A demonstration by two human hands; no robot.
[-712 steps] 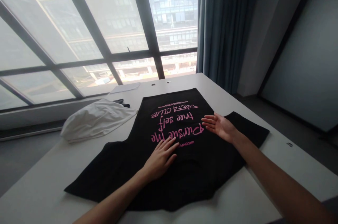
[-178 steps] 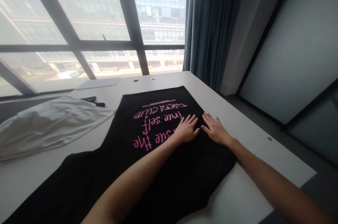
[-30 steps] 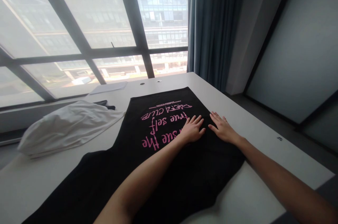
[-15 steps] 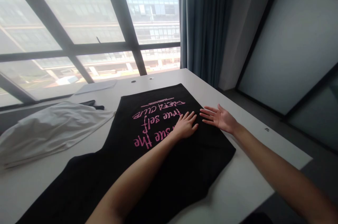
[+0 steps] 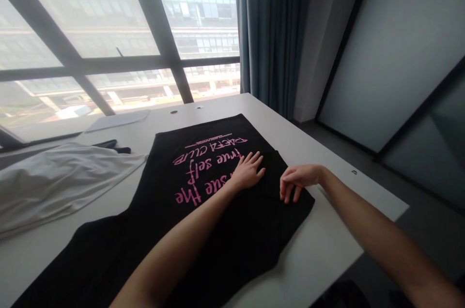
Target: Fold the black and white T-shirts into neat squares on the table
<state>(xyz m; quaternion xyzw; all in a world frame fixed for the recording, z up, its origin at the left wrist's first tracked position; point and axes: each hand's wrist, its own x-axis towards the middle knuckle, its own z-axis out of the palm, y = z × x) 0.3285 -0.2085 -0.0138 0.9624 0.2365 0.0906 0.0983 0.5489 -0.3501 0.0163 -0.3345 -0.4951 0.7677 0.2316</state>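
A black T-shirt with pink lettering lies spread on the white table, its print upside down from where I look. My left hand rests palm down on the shirt, fingers spread, covering part of the lettering. To its right, over the shirt's right edge near the sleeve, is my right hand. Its wrist is bent and its fingers hang down, slightly apart, at the black cloth. No cloth shows gripped in it, and whether the fingertips press on the shirt is hard to see.
A crumpled light grey garment lies to the left of the shirt. Behind it is a pale flat sheet by the window. A blue-grey curtain hangs beyond the table's far corner. Frosted panels stand at the right.
My right hand has turned from palm-up with fingers stretched to palm-down with fingers bent, slightly nearer me. My left hand stays flat on the shirt. The view has turned slightly right.
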